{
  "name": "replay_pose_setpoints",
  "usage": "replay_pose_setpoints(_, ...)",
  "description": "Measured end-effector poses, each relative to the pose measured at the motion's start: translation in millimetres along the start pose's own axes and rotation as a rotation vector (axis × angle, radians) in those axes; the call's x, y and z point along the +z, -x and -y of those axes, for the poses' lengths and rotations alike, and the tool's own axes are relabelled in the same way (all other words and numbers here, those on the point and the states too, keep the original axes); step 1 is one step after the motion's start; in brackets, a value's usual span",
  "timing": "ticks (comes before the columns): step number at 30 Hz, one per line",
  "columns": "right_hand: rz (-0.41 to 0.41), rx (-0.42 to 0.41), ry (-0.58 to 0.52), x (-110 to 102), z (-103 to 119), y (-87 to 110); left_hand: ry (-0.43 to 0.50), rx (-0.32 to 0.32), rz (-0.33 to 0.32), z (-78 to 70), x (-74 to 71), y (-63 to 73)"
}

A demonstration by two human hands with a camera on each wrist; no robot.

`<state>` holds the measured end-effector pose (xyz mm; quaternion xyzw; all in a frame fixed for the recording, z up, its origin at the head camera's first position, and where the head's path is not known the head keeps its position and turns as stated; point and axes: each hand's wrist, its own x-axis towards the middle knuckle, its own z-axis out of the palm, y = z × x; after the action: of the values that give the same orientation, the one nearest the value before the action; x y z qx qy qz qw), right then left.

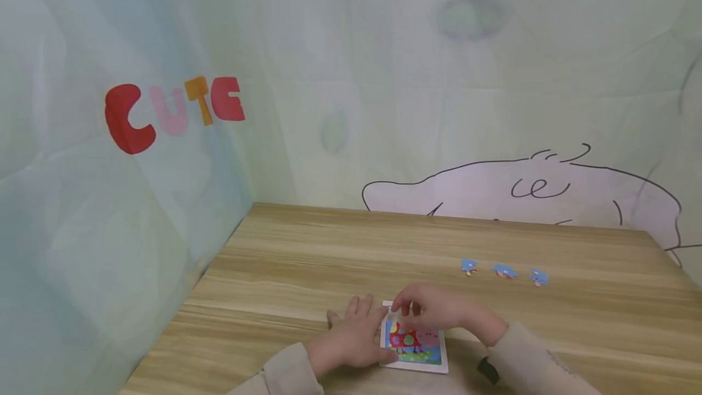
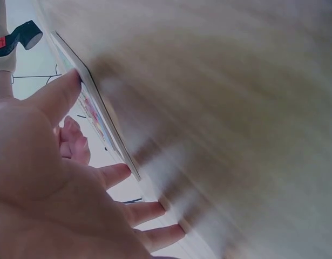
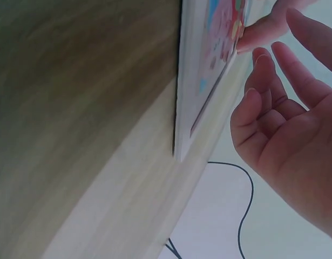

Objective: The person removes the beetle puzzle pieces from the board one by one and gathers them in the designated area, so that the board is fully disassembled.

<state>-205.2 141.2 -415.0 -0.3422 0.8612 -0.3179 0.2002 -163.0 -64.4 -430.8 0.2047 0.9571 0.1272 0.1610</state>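
Note:
A framed jigsaw puzzle with a white border shows a red spotted animal with a pink face on green. It lies flat on the table. My left hand is at its left side with fingers spread; the thumb rests on the lower left of the frame and the index fingertip touches the edge near the upper corner. Over the puzzle's upper part is my right hand, bent at the fingers. In the right wrist view, the right hand's thumb and index finger stand apart with nothing visible between them, other fingers curled in.
Three loose blue puzzle pieces lie in a row farther back: a left piece, a middle piece and a right piece. The wooden table meets a fabric wall behind and at the left. A dark strap piece shows by the right sleeve.

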Motion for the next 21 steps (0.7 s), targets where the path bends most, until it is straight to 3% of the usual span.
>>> replay_pose_setpoints(21,0.014,0.008,0.001,12.8,6.0,-5.8,0.001,0.000,-0.010,-0.9,0.4,0.7)
